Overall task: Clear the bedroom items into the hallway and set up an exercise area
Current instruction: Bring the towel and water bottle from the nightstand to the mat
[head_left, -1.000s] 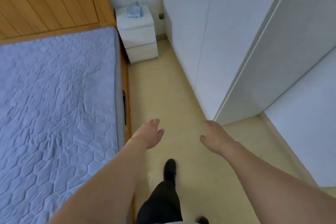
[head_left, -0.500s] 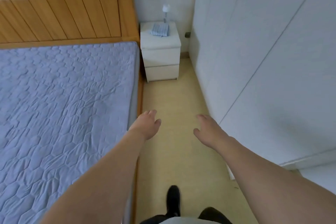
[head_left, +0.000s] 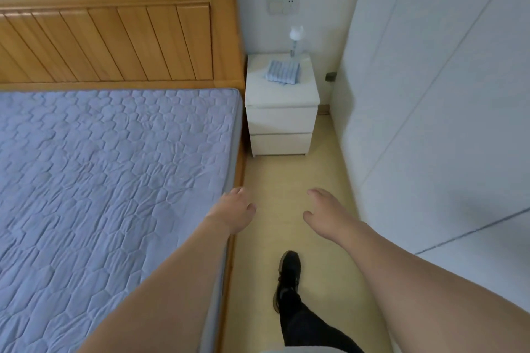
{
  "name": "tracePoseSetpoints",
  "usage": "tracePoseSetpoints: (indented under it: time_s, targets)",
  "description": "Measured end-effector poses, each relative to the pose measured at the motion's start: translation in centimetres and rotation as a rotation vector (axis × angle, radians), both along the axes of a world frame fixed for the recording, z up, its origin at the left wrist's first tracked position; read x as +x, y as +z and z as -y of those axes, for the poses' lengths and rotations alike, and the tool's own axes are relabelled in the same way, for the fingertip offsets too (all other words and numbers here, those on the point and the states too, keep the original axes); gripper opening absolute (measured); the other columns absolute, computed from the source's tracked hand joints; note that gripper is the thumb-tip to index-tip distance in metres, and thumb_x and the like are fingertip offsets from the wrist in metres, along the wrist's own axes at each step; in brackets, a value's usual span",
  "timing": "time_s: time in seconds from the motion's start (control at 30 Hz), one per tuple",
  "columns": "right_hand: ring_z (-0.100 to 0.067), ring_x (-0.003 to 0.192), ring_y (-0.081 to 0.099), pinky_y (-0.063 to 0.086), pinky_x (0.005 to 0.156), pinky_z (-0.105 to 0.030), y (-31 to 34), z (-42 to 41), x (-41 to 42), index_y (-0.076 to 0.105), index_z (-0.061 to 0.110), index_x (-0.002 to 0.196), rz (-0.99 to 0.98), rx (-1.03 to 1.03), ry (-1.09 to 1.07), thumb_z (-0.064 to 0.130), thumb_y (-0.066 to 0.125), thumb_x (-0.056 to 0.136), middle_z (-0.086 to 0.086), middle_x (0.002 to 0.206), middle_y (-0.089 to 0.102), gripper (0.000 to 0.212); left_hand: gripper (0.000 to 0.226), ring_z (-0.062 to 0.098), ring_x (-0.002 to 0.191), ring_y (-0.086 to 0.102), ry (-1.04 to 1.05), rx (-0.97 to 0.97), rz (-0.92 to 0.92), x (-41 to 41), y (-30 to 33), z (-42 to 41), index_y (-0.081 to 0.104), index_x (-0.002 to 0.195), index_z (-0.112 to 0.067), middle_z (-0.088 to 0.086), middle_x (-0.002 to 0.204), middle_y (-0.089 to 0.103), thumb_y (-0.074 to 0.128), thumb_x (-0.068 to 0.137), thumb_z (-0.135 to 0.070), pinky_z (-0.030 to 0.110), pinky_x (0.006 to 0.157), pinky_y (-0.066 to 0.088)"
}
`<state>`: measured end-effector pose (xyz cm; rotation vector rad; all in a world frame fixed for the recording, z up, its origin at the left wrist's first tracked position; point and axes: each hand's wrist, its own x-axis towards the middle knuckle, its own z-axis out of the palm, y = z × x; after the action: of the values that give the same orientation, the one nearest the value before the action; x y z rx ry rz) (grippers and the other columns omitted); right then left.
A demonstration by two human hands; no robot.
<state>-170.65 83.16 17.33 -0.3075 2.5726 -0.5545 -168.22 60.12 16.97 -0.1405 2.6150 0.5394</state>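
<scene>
White two-drawer bedside cabinet still bears its folded blue striped cloth and small lamp; our left hand and right hand hang open, empty.

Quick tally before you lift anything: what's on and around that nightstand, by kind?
White nightstand: 1
Folded blue striped cloth on its top: 1
Small white lamp at the back edge: 1
Bed beside it: 1
Total: 4

Both bare arms reach forward, left hand and right hand empty, palms down, fingers loosely spread.
</scene>
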Motion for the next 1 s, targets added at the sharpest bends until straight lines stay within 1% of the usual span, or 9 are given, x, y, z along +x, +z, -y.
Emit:
tracePoseSetpoints:
  time_s: [0.13,0.27,0.37,0.47,0.57,0.67,0.8,0.9,1.0]
  targets:
    - [-0.024,0.145,0.022,0.021,0.118,-0.036,0.2,1.4,-11.1,0.025,0.007,0.15,0.016,0.01,0.019,0.023,0.047,0.094,-0.009,0.156,0.026,0.062,0.048,0.03,0.134,0.04,0.019,-0.021,-0.008,-10.6,1.4,1.7,0.036,0.145,-0.011,0.009,0.15,0.039,0.038,0.103,-0.034,0.041,0.106,0.038]
    - [-0.029,0.139,0.031,0.029,0.113,-0.036,1.7,2.5,-20.7,0.036,0.004,0.141,-0.02,0.006,0.005,0.022,0.047,0.092,-0.011,0.148,0.037,0.053,0.047,0.031,0.132,0.042,0.055,-0.032,-0.072,-19.8,2.9,3.1,0.039,0.142,-0.01,0.009,0.148,0.041,0.039,0.103,-0.036,0.042,0.106,0.038]
    - [-0.024,0.144,0.023,0.023,0.117,-0.036,2.8,3.2,-27.1,0.027,0.007,0.149,-0.033,-0.008,0.01,0.023,0.046,0.094,-0.009,0.156,0.028,0.061,0.052,0.029,0.136,0.039,0.05,-0.016,-0.066,-26.1,3.2,4.0,0.032,0.149,-0.012,0.008,0.152,0.037,0.039,0.103,-0.036,0.041,0.108,0.036]
    - [-0.023,0.144,0.023,0.024,0.116,-0.036,3.3,3.1,-32.9,0.025,0.009,0.151,-0.021,-0.009,-0.007,0.022,0.045,0.095,-0.007,0.156,0.027,0.061,0.053,0.028,0.14,0.035,0.047,-0.02,-0.054,-32.0,2.9,4.7,0.03,0.151,-0.013,0.006,0.155,0.034,0.04,0.103,-0.034,0.04,0.11,0.032]
    - [-0.023,0.141,0.027,0.028,0.114,-0.036,2.8,3.3,-39.4,0.027,0.01,0.149,-0.031,0.01,-0.006,0.019,0.044,0.096,-0.006,0.154,0.029,0.057,0.05,0.028,0.137,0.038,0.026,-0.009,-0.06,-38.4,1.8,5.4,0.033,0.148,-0.012,0.006,0.153,0.035,0.042,0.102,-0.03,0.04,0.108,0.036]
    - [-0.023,0.141,0.028,0.028,0.114,-0.035,2.0,4.6,-47.0,0.026,0.01,0.149,-0.043,0.015,-0.022,0.021,0.045,0.095,-0.004,0.155,0.028,0.059,0.051,0.03,0.135,0.04,0.028,0.019,-0.028,-45.8,0.0,6.9,0.034,0.148,-0.013,0.006,0.152,0.035,0.043,0.1,-0.028,0.039,0.105,0.039]
    - [-0.021,0.142,0.026,0.028,0.114,-0.034,0.5,6.7,-58.7,0.026,0.01,0.15,-0.042,0.045,-0.039,0.023,0.046,0.095,-0.004,0.156,0.028,0.059,0.055,0.028,0.138,0.037,0.035,0.048,0.001,-57.7,-2.7,9.2,0.028,0.151,-0.015,0.003,0.157,0.03,0.042,0.101,-0.03,0.041,0.108,0.038]
    - [-0.025,0.137,0.034,0.033,0.111,-0.036,0.4,7.9,-66.9,0.03,0.009,0.147,0.002,0.081,-0.074,0.024,0.046,0.095,-0.005,0.152,0.033,0.056,0.056,0.025,0.141,0.034,0.038,0.088,0.05,-66.0,-4.0,10.2,0.027,0.153,-0.015,0.001,0.158,0.028,0.042,0.101,-0.031,0.041,0.112,0.034]
    - [-0.028,0.132,0.04,0.036,0.108,-0.039,0.4,8.9,-75.0,0.035,0.008,0.142,0.007,0.114,-0.09,0.023,0.048,0.094,-0.009,0.147,0.038,0.052,0.057,0.023,0.142,0.032,0.024,0.082,0.085,-74.5,-5.2,10.9,0.026,0.153,-0.016,0.001,0.159,0.026,0.042,0.101,-0.031,0.041,0.113,0.033]
